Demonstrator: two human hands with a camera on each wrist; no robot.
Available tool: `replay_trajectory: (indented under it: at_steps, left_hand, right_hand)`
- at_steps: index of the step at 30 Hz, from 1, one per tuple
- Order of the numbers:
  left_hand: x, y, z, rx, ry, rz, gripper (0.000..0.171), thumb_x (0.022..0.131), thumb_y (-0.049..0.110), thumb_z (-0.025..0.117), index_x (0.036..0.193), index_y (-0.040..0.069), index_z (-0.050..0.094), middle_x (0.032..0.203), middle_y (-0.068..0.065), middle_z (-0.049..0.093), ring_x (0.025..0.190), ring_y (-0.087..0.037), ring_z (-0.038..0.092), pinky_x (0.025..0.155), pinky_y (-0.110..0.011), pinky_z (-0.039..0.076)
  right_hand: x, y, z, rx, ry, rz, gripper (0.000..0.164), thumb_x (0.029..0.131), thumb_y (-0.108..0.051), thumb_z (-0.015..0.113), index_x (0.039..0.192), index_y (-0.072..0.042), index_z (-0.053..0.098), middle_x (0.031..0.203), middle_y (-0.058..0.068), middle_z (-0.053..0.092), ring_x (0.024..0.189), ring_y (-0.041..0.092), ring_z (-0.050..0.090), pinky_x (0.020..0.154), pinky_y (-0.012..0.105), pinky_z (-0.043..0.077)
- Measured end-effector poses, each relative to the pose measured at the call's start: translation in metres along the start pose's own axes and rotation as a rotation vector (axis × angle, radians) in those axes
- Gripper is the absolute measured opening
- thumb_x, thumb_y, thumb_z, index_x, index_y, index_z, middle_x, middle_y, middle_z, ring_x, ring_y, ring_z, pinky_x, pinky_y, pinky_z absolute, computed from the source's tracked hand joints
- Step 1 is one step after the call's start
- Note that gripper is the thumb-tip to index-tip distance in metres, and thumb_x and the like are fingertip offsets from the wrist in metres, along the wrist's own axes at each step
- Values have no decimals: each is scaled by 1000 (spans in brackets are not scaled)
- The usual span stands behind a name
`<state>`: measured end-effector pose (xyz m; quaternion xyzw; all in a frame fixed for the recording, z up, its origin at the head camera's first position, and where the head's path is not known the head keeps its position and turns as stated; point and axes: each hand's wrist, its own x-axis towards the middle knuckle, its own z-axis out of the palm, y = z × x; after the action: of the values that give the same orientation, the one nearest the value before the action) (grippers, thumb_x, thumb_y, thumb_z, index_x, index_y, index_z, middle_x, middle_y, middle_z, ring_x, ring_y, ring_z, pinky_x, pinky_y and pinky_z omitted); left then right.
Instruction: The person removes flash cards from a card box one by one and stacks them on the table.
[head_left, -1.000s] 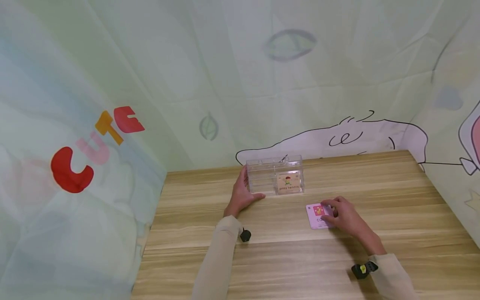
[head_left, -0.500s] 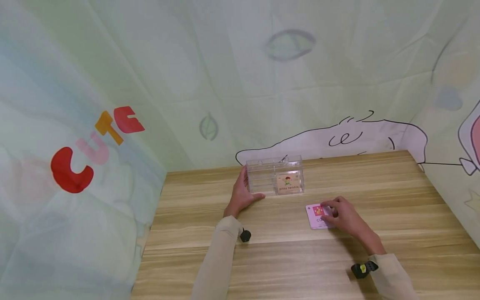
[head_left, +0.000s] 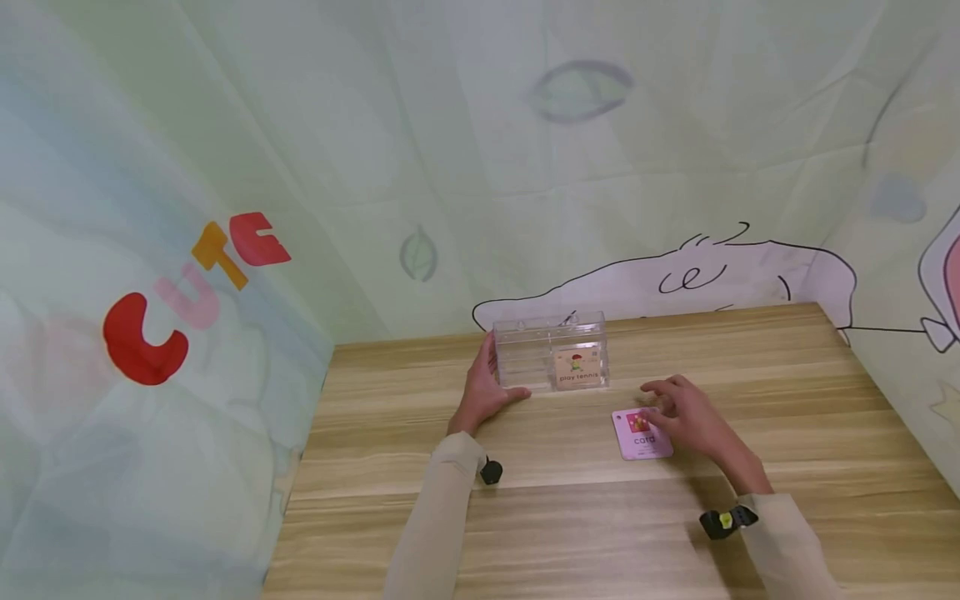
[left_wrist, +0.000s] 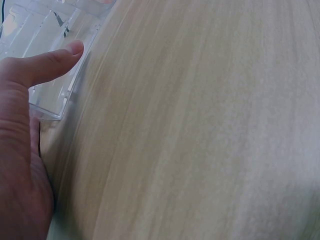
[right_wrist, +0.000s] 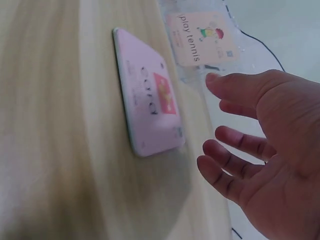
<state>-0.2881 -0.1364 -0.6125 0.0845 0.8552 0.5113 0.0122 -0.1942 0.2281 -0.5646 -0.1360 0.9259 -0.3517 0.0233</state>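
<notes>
A clear plastic box (head_left: 522, 362) with a divider stands near the table's back edge. My left hand (head_left: 483, 387) holds it at its left end, thumb along the lower front and fingers at the side. In the right compartment is an orange card reading "play tennis" (head_left: 578, 369). Pink cards (head_left: 643, 444) in a thin stack lie flat on the table to the right, the top one printed "card". Over their upper right part my right hand (head_left: 692, 419) hovers, its fingers loosely spread with nothing between them. In the right wrist view the hand is apart from the stack.
The wooden table (head_left: 562, 533) meets a printed cloth backdrop (head_left: 480, 167) at the back and left side. Each wrist carries a small black device, one of them a strapped camera (head_left: 727, 522) at the right sleeve.
My right hand has let go of the pink cards and lifted slightly up and away, its fingers spreading. The left hand and the box have stayed still.
</notes>
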Motion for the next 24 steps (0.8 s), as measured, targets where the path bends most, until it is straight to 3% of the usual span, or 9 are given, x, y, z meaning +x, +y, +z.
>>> replay_trajectory:
  at_steps: [5,11,16,24]
  left_hand:
    - [0,1,0,7,-2,4,132,68,23,101,167,21,14,165,-10,35,149,-25,38,121,-35,34]
    - [-1,1,0,1,0,12,131,67,21,101,166,20,15,164,-11,36,148,-25,39,121,-36,34]
    - [0,0,0,-2,-2,14,132,67,23,101,167,23,14,165,-9,36,149,-23,39,121,-34,34]
    - [1,-3,0,-6,0,37,132,66,23,101,167,20,15,164,-11,37,148,-25,39,121,-35,34]
  right_hand:
    - [11,-5,1,-1,31,-61,41,94,-17,79,130,1,67,122,20,63,97,30,64,80,45,58]
    - [26,-14,9,41,51,-116,40,94,-15,78,130,1,67,124,20,64,97,28,63,77,41,58]
    - [37,-19,19,88,47,-116,44,97,-21,75,135,-1,64,127,19,63,101,28,63,77,38,58]
    - [51,-27,27,136,50,-86,51,99,-21,73,144,-4,56,125,19,63,102,31,64,80,45,60]
